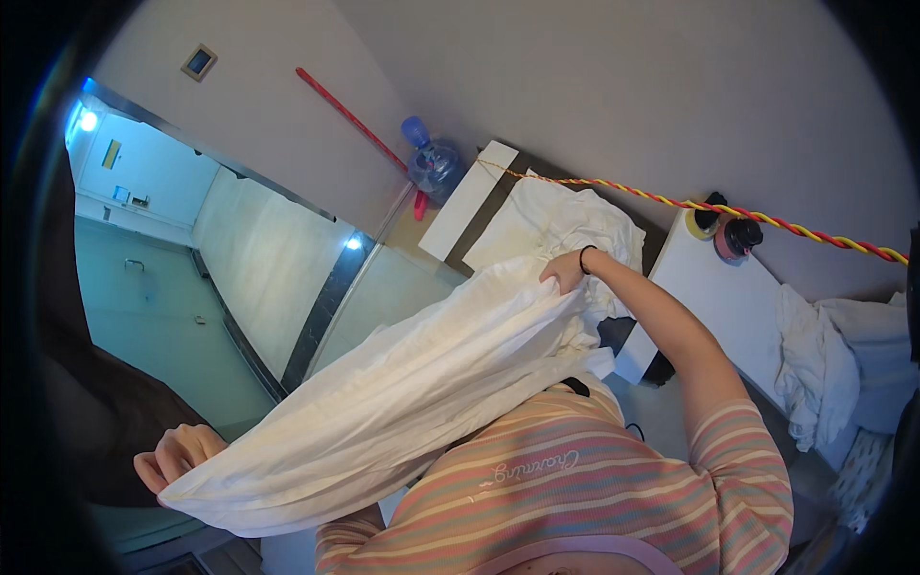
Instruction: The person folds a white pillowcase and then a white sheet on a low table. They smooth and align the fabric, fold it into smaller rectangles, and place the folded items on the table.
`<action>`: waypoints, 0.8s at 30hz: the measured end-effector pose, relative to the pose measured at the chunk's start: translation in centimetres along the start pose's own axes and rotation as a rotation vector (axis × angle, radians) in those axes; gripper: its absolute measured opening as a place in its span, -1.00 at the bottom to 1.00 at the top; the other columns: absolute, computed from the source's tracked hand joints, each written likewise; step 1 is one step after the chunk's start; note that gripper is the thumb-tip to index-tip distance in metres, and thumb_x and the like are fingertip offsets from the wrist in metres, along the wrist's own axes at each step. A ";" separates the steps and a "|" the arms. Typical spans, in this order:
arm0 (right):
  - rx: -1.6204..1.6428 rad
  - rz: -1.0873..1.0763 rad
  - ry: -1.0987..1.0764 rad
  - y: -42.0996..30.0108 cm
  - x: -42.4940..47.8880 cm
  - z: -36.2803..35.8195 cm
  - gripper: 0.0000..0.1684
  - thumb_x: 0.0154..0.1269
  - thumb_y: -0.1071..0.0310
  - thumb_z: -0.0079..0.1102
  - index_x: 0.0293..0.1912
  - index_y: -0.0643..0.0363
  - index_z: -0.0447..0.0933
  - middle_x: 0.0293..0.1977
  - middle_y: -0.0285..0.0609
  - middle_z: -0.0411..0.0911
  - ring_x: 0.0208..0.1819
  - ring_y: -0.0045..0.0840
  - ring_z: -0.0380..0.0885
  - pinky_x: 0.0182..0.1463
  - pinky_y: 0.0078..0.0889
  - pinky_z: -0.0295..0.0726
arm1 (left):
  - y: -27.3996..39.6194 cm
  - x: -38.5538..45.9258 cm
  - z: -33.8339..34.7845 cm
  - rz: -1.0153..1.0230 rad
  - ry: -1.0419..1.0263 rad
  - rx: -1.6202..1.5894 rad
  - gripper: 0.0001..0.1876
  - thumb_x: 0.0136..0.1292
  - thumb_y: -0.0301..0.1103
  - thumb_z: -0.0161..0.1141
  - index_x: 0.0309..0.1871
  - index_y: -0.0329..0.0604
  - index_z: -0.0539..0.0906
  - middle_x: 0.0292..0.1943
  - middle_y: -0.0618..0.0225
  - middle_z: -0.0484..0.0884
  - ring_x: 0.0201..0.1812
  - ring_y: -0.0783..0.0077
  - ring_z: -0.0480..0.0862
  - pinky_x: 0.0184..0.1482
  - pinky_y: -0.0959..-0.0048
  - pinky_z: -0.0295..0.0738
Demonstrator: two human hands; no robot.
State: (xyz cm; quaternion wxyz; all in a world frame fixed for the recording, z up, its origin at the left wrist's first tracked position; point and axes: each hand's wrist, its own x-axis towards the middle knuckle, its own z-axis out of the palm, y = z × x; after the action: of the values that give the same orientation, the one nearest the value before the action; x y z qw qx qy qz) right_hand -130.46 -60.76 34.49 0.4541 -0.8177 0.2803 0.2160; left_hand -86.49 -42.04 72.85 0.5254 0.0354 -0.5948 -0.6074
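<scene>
A long white cloth (388, 374) is stretched slantwise in front of my striped shirt. My left hand (180, 456), at the lower left, grips one corner of it. Near the middle of the picture my right hand (564, 272), with a black band at the wrist, grips the cloth's other end. Just beyond the right hand, more white fabric (604, 223) lies crumpled on a dark and white surface; whether it is one piece with the held cloth I cannot tell.
A white table (708, 302) at the right bears a pink bottle with a black top (737, 238). White cloths (819, 359) hang over its far right end. A blue water jug (435, 169) and a red pole (352, 121) stand by the wall. A twisted red-yellow cord (683, 203) crosses above.
</scene>
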 end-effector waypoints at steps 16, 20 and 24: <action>0.202 0.142 0.952 1.6 -15.3 9.2 -0.64 -0.20 0.32 0.43 -0.33 0.10 0.50 -0.36 -0.20 0.50 -0.26 -0.33 0.50 -0.18 -0.33 0.48 | -6.0 0.6 0.9 0.576 0.913 2.177 -0.59 0.40 -0.21 -0.11 0.08 -0.41 0.48 -0.16 0.12 0.61 -0.26 0.47 0.55 -0.24 0.54 0.45; 0.042 0.109 0.657 1.2 -9.3 20.7 -0.86 -0.04 0.45 0.23 -0.41 0.12 0.46 -0.40 -0.10 0.51 -0.28 -0.17 0.52 -0.22 -0.25 0.50 | -7.1 2.4 0.7 0.513 1.028 1.909 -0.53 0.43 -0.14 -0.16 0.12 -0.40 0.47 -0.13 0.12 0.61 -0.25 0.49 0.55 -0.24 0.57 0.44; 0.411 0.159 0.872 -2.9 -6.8 21.3 -0.81 -0.02 0.52 0.16 -0.50 0.19 0.30 -0.49 -0.08 0.48 -0.44 -0.18 0.51 -0.34 -0.35 0.50 | -6.7 2.2 -0.4 0.525 0.941 1.852 -0.52 0.43 -0.12 -0.18 0.13 -0.39 0.47 -0.12 0.12 0.60 -0.18 0.46 0.55 -0.12 0.52 0.43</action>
State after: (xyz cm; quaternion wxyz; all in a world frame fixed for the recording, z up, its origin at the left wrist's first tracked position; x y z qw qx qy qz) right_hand -135.75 -39.30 29.86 0.4283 -0.7014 0.5429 -0.1724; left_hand -91.20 -45.56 68.90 0.5845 0.5220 -0.5509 0.2871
